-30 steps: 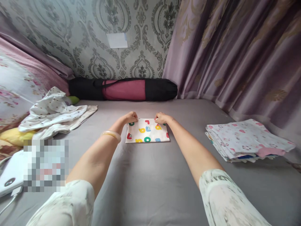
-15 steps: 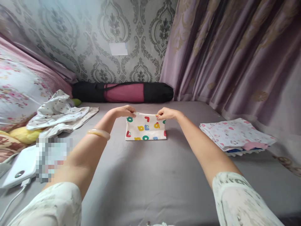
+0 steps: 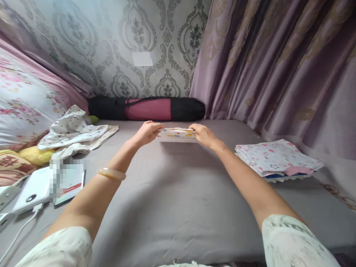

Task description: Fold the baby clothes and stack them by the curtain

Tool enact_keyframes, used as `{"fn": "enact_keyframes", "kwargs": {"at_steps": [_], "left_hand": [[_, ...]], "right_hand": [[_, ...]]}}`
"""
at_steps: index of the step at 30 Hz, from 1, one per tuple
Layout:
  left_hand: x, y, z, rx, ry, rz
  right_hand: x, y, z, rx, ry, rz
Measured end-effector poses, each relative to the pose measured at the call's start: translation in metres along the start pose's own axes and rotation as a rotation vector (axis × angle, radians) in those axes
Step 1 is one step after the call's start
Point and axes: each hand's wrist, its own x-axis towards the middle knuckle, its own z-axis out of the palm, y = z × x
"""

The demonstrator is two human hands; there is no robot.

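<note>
A small folded white cloth with coloured letters (image 3: 177,134) hangs flat and edge-on a little above the grey bed sheet (image 3: 178,193), casting a shadow below it. My left hand (image 3: 148,132) grips its left end with closed fingers. My right hand (image 3: 204,135) grips its right end the same way. A pale bangle (image 3: 111,173) sits on my left forearm. Both arms reach forward over the middle of the bed.
A stack of folded patterned cloths (image 3: 276,160) lies at the right by the curtain. Loose white clothes (image 3: 75,131) are heaped at the left beside a floral pillow. A black-and-pink rolled bag (image 3: 147,108) lies along the wall. A white power bank (image 3: 30,191) sits front left.
The folded cloth, lying flat on the sheet a second ago, was picked up by its far edge and now is held level above the bed. Both hands rose with it.
</note>
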Motion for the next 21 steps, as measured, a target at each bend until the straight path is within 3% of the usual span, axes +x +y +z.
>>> {"fn": "enact_keyframes", "kwargs": {"at_steps": [5, 9, 15, 21], "left_hand": [[-0.063, 0.015, 0.035, 0.093, -0.058, 0.181], [-0.097, 0.023, 0.052, 0.115, -0.15, 0.239], [-0.115, 0.022, 0.063, 0.108, -0.262, 0.197], [-0.113, 0.028, 0.058, 0.023, -0.311, 0.078]], "right_hand": [[-0.053, -0.012, 0.042, -0.163, -0.042, -0.131], [-0.082, -0.019, 0.062, -0.167, -0.139, -0.135], [-0.098, -0.021, 0.063, -0.086, -0.289, -0.137], [-0.097, -0.022, 0.048, 0.049, -0.396, -0.113]]}}
